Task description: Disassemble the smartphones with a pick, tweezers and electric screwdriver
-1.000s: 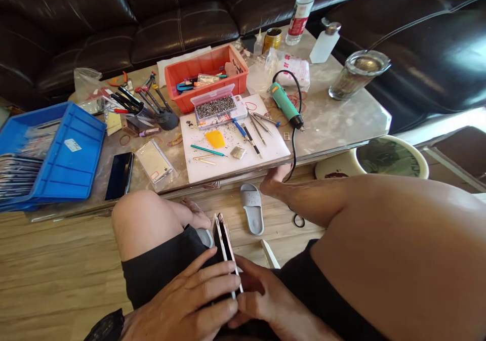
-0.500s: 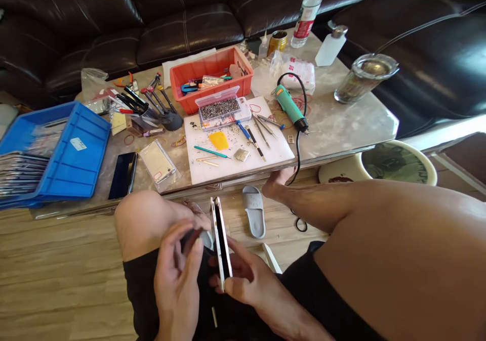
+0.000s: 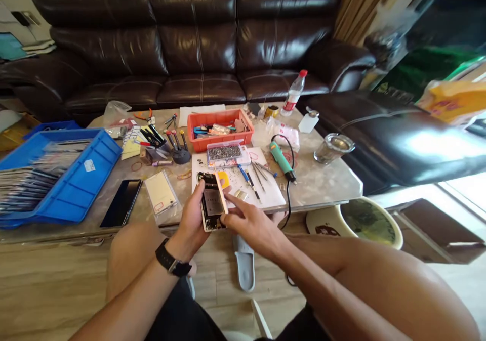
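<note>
An opened smartphone [image 3: 212, 203] is held above the table's front edge, its battery and inner boards facing me. My left hand [image 3: 193, 220] is closed round its left side, thumb on the near face. A thin pale panel [image 3: 221, 192] stands edge-on along the phone's right side; whether it is still joined to the body I cannot tell. My right hand [image 3: 252, 223] has its fingers closed at that panel's lower edge. Behind the phone a white work mat [image 3: 271, 195] carries a yellow plastic piece [image 3: 224, 180], tweezers [image 3: 258, 176] and a clear box of tiny screws [image 3: 226, 153].
Left stands a blue bin [image 3: 81, 189] of phone parts, beside a dark phone [image 3: 120, 203] and a bagged white one [image 3: 161, 192]. An orange-red bin [image 3: 222, 141] lies behind the mat. At right are a corded green electric screwdriver [image 3: 281, 160], a bottle [image 3: 293, 95] and a glass ashtray [image 3: 333, 148].
The phone has risen from my lap to the table's edge and turned from edge-on to show its inside. My left hand, loose before, now grips it; the right has shifted to the panel. The view has tilted up.
</note>
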{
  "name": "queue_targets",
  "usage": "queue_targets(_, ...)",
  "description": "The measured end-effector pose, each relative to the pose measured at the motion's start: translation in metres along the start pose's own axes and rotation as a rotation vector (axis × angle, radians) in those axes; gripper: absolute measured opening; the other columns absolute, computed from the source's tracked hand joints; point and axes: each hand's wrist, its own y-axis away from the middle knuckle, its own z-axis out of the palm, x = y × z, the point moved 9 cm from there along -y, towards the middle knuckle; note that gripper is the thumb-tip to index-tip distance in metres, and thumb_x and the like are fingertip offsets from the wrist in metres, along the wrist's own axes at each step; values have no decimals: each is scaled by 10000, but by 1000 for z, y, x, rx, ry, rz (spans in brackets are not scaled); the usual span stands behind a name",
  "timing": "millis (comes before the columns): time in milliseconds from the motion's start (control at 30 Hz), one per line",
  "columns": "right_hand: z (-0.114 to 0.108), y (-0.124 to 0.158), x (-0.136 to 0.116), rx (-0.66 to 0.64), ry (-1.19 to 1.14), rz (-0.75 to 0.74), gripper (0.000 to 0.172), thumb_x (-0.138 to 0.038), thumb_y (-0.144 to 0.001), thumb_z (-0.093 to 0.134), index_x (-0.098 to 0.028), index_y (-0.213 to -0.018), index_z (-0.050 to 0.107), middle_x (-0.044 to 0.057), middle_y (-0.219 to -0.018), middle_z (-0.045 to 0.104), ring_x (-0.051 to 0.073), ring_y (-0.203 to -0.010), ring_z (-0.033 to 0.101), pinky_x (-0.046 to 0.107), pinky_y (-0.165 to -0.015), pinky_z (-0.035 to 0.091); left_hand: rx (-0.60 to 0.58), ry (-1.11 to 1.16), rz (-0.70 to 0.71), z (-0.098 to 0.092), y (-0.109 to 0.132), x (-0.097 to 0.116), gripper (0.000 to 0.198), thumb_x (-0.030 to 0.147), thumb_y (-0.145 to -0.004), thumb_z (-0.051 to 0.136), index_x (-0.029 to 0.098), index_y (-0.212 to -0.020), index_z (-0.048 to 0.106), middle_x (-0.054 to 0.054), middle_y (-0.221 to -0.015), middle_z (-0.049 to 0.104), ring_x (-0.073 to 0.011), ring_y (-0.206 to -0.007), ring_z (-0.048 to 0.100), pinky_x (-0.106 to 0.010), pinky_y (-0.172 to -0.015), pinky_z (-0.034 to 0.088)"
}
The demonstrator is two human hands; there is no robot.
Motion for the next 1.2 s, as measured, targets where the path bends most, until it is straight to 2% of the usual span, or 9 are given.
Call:
queue_targets(67,-16,-24,-6,-10,-134,10,334,-306,-889,601,-223,-1189,723,58,-1046,772,238,-954,720,335,-774,603,-38,40,-12,12,-23,17,441,386,-1081,401,93,-1213,702,-135,-961,810,-249,-858,785,-387,-831,636)
queue_targets(167,-33,-55,3,17,-244,56,225,-313,-903,535,-180,-951,710,93,-1024,763,217,-861,739,355,-740,649,-53,94,-27,12,-47,28,424,332,-1063,402,88,-1250,695,-127,-974,821,-275,-907,795,-433,-893,627)
queue_targets(300,-38,-82,24,-12,-240,136,160,-270,-854,622,-162,-953,687,94,-920,782,202,-783,761,319,-691,659,-39,143,-76,-2,-61,20,423,298,-1050,410,64,-1268,687,-148,-986,824,-296,-927,801,-454,-917,621)
queue_targets(433,-41,-102,32,-79,-173,185,294,-342,-779,792,-147,-980,702,93,-935,803,193,-805,767,249,-621,632,-7,165,-72,-17,-66,18,339,197,-1006,495,57,-1252,681,-155,-944,824,-285,-835,805,-432,-847,639)
queue_targets(567,-43,-122,30,-124,-114,185,480,-523,-752,837,-140,-1018,723,94,-959,819,158,-749,756,226,-625,606,55,156,20,-33,-68,36,292,151,-932,627,97,-1213,683,-119,-881,823,-254,-691,782,-395,-718,651)
queue_targets(633,-42,-132,29,-132,-105,185,526,-596,-757,817,-153,-1026,723,92,-959,823,160,-736,758,236,-630,601,48,139,66,-38,-67,45,325,160,-897,683,105,-1218,688,-130,-938,826,-261,-738,789,-397,-729,654)
queue_targets(800,-28,-145,37,-155,-85,228,559,-728,-753,743,-185,-882,704,85,-849,814,177,-690,756,259,-610,582,-16,115,165,-50,-62,59,436,223,-859,769,141,-1278,679,-156,-1088,816,-314,-926,795,-432,-795,659)
queue_targets(967,11,-147,53,-303,-24,245,622,-771,-746,715,-164,-875,703,89,-773,794,160,-632,725,238,-553,528,-43,102,177,-59,-58,60,467,244,-867,782,153,-1311,670,-163,-1113,809,-318,-946,794,-424,-811,653)
queue_targets(1200,50,-142,51,-344,-88,259,449,-613,-779,774,-185,-802,641,32,-822,742,127,-683,655,255,-663,572,-86,168,113,-47,-49,55,604,178,-774,823,198,-1350,644,-135,-1104,809,-345,-1000,785,-481,-891,630)
